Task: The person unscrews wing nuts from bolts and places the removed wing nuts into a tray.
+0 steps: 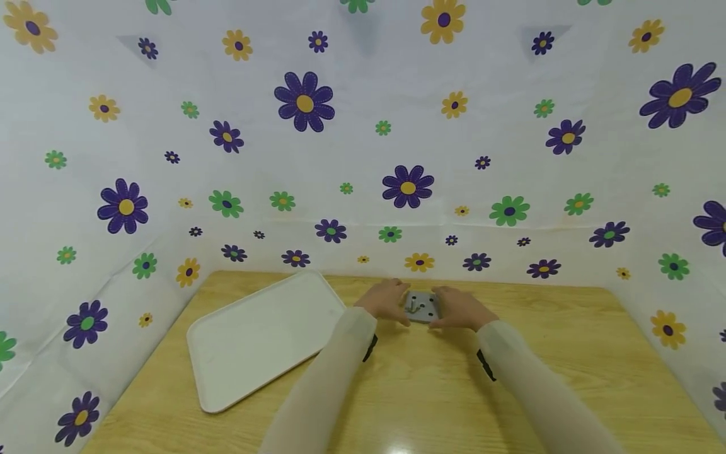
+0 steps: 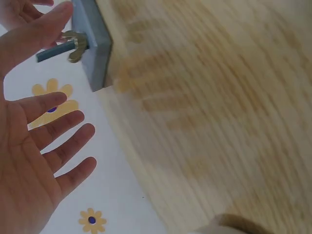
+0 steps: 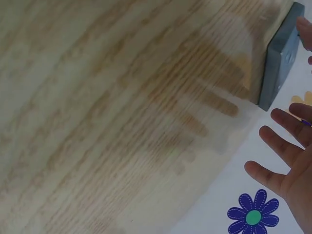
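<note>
Head view: left hand (image 1: 387, 300) and right hand (image 1: 460, 309), fingers spread, flank grey block (image 1: 427, 313) near tabletop (image 1: 420, 384) far edge — contact unclear. Advise pressing both sides evenly.

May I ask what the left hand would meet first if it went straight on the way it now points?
Probably the grey plate, just ahead of the left hand, though depth and any contact are hard to judge.

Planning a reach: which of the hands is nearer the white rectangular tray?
Left. The left hand is just right of the tray; the right hand is farther right.
</note>
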The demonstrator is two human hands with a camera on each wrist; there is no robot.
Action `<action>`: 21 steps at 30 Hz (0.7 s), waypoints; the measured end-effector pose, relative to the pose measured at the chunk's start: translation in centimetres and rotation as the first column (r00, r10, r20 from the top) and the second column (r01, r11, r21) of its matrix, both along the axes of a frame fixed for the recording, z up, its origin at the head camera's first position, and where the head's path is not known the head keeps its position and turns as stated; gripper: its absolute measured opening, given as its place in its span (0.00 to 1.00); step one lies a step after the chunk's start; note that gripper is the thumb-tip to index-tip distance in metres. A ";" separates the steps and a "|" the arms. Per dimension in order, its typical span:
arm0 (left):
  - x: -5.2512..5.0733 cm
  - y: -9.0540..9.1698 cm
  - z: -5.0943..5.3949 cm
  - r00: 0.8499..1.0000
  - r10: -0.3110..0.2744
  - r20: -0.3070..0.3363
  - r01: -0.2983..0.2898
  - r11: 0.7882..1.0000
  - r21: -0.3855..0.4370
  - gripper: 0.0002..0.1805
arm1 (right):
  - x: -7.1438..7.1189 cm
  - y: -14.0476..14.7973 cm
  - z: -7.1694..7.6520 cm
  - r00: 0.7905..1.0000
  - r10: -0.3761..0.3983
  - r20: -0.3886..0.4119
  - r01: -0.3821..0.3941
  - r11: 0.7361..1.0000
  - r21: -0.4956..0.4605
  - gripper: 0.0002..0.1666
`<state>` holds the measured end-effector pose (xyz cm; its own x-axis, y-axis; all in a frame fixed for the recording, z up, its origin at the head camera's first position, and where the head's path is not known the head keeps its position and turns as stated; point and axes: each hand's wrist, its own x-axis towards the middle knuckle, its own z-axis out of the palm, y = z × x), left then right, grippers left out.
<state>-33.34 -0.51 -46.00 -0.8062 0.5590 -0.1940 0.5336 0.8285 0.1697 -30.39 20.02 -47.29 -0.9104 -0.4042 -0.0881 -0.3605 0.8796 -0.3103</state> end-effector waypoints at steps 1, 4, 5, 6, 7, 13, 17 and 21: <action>-0.2 0.1 -0.1 1.000 -0.005 -0.003 0.005 1.000 -0.007 0.50 | -0.1 -0.1 0.0 1.000 -0.002 0.002 0.002 1.000 0.007 0.55; -0.7 0.4 -0.4 1.000 -0.024 -0.019 0.023 0.999 -0.028 0.50 | -0.5 -0.1 -0.1 0.999 -0.021 0.036 0.021 1.000 0.001 0.55; -0.8 0.5 -0.5 0.999 -0.027 -0.023 0.026 0.999 -0.030 0.50 | -0.7 -0.2 -0.1 0.998 -0.029 0.049 0.029 1.000 -0.008 0.54; -1.1 0.6 -0.6 0.999 -0.031 -0.029 0.030 0.999 -0.037 0.50 | -0.8 -0.3 -0.2 0.997 -0.036 0.061 0.037 0.999 -0.012 0.54; -1.1 0.6 -0.8 0.999 -0.027 -0.028 0.026 0.999 -0.035 0.50 | -0.8 -0.5 -0.3 0.997 -0.038 0.068 0.040 0.999 -0.018 0.53; -1.6 0.8 -1.8 1.000 0.006 0.002 -0.006 0.999 -0.050 0.49 | -1.3 -1.0 -1.1 0.994 -0.063 0.090 0.065 0.998 -0.016 0.50; -2.0 1.0 -2.5 1.000 0.023 0.019 -0.022 0.998 -0.052 0.47 | -1.4 -1.1 -1.0 0.994 -0.058 0.090 0.061 0.998 -0.024 0.48; -2.4 1.2 -3.0 1.000 0.015 0.004 -0.015 1.000 -0.025 0.44 | -1.3 -1.0 -0.6 0.993 -0.060 0.106 0.065 0.997 -0.052 0.47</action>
